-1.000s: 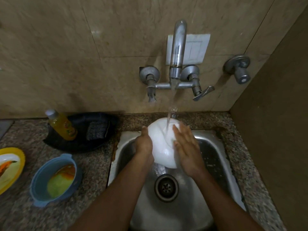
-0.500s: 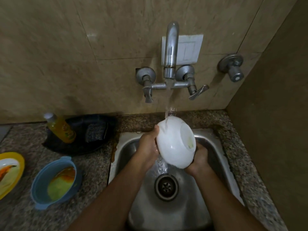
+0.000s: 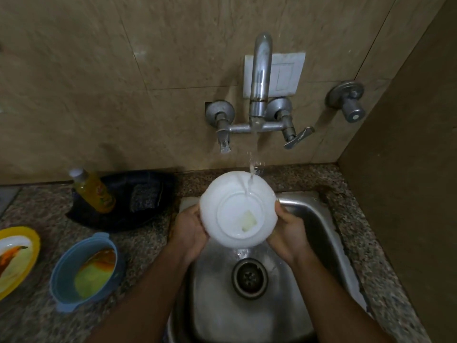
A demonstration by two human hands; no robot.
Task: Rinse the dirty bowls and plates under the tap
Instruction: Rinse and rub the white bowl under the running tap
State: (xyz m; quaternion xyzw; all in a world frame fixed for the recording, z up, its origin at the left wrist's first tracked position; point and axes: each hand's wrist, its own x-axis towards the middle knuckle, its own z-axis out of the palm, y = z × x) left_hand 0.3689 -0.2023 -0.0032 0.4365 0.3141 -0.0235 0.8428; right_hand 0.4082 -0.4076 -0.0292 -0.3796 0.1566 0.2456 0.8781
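Note:
A white bowl (image 3: 230,201) is held upside down over the steel sink (image 3: 319,214), its base facing me with a pale sticker on it. My left hand (image 3: 189,227) grips its left rim and my right hand (image 3: 286,231) grips its right rim. Water from the tap (image 3: 261,78) runs onto the bowl's upper right edge and drips off below. On the counter to the left stand a blue bowl (image 3: 61,276) smeared with yellow and orange residue, and a dirty yellow plate (image 3: 31,237) at the frame's left edge.
A black tray (image 3: 148,215) behind the blue bowl holds a yellow soap bottle (image 3: 95,190) and a scrub pad (image 3: 144,198). The sink drain (image 3: 249,278) lies below the bowl. A tiled wall with a valve (image 3: 348,102) closes the back; a wall stands on the right.
The bowl has been turned in both hands so that its base now faces me; the right hand moved from rubbing its surface to gripping its right rim.

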